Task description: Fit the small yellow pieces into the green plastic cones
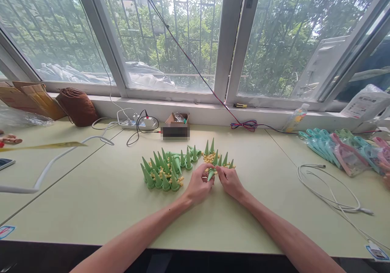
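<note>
My left hand is closed around a green cone, whose tip points down toward me. At the upper end of that cone, the fingertips of my right hand are pinched together; what they hold, if anything, is too small to make out. To the left, several green cones stand upright in a cluster with small yellow pieces among them. More upright cones and a heap of yellow pieces lie just beyond my hands. A few cones behind the cluster lie tipped over.
At the back are a small cardboard box, a power strip and a brown bag. Teal and pink plastic items and a coiled white cable lie on the right. Another person's hand shows at the right edge.
</note>
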Tool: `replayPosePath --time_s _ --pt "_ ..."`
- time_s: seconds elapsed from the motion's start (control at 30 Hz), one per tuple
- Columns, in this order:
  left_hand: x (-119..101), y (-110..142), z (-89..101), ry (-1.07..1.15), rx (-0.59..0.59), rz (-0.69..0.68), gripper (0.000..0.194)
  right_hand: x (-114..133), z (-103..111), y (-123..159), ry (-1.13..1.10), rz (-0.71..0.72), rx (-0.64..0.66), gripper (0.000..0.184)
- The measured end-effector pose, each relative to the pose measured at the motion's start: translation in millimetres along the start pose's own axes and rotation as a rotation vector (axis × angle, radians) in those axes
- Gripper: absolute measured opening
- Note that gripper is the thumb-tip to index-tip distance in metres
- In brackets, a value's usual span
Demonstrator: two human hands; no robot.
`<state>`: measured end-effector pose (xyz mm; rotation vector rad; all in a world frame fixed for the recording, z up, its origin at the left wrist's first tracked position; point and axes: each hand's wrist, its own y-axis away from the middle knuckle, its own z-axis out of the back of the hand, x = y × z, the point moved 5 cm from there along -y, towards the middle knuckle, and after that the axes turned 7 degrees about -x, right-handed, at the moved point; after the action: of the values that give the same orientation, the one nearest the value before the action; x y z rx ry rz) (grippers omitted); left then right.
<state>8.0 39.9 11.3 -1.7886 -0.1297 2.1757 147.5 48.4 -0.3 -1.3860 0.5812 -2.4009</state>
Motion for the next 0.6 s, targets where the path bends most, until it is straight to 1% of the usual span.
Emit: replayPosePath --time_s 0.07,0.2,0.4,0.6 --pt "-0.4 -0.4 -0.8 -0.005 -0.001 -0.021 0.024 1.6 -0.3 0.3 -0.012 0.009 0.005 0.052" --pt "0.9 0.3 -3.2 0.019 0.026 0.005 0.027 3.5 -0.3 0.8 -0.007 0.008 0.010 0.056" --pt "-3.5 1.9 -2.4 0.001 -0.005 -0.010 0.028 5.1 0.4 0.8 0.000 0.016 0.010 0.058" --pt "-5.0 1.3 -0.4 -0.055 -0.036 -0.019 0.025 4.5 3.8 0.8 0.012 0.016 -0.067 0.056"
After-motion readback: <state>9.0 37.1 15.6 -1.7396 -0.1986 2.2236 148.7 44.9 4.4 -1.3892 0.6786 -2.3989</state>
